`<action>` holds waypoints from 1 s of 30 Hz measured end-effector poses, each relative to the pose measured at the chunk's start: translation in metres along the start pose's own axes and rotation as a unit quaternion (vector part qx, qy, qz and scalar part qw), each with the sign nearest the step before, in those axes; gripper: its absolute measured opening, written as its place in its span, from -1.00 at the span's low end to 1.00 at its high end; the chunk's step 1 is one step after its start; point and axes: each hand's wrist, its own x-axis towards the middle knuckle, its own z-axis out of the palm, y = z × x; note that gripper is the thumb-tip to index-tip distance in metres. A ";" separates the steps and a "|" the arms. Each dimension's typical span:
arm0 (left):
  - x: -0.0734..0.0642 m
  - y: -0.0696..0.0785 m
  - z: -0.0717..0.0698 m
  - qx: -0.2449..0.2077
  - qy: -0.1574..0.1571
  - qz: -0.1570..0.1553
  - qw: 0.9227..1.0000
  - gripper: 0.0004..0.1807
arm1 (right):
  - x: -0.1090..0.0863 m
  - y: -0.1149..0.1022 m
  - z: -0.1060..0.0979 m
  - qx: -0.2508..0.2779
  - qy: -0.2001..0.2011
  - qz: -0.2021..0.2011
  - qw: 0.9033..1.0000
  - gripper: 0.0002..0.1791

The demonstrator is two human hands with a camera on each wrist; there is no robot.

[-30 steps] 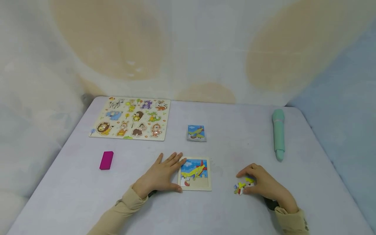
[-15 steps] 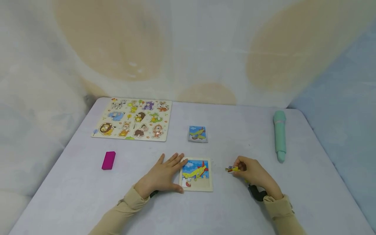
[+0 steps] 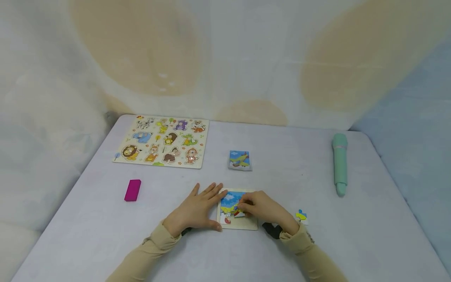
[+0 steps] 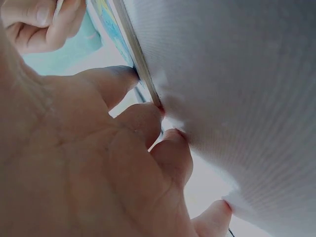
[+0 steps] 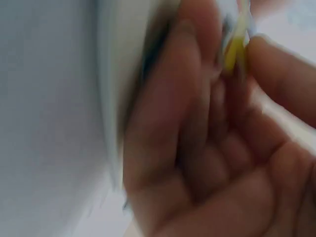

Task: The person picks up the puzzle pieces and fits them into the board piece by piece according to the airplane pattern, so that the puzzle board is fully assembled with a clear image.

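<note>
My left hand (image 3: 198, 207) lies with spread, straight fingers on the left edge of a square wooden puzzle board (image 3: 243, 224), whose picture shows a yellow airplane on blue sky. In the left wrist view its fingertips touch the board's side and the tabletop. Over the board's right part, my right hand (image 3: 263, 205) pinches a puzzle piece (image 3: 239, 214) between thumb and fingers. The right wrist view is blurred, but a yellow and white piece (image 5: 236, 52) shows between the fingertips. Part of the board is hidden under the right hand.
A loose yellow and blue puzzle piece (image 3: 302, 216) lies beside the right wrist. Behind the board is a small airplane picture packet (image 3: 240, 160). An animal puzzle (image 3: 162, 141) and a magenta block (image 3: 132, 190) are on the left, a mint-green microphone-shaped object (image 3: 340, 164) on the right.
My right hand has picked up a puzzle piece from the pile at right and carried it left over the board. The left hand has stayed on the board's edge.
</note>
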 end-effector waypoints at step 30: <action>-0.002 0.001 -0.002 -0.003 0.009 0.011 1.000 0.14 | 0.001 -0.016 0.028 -0.080 0.101 0.041 0.991 -0.68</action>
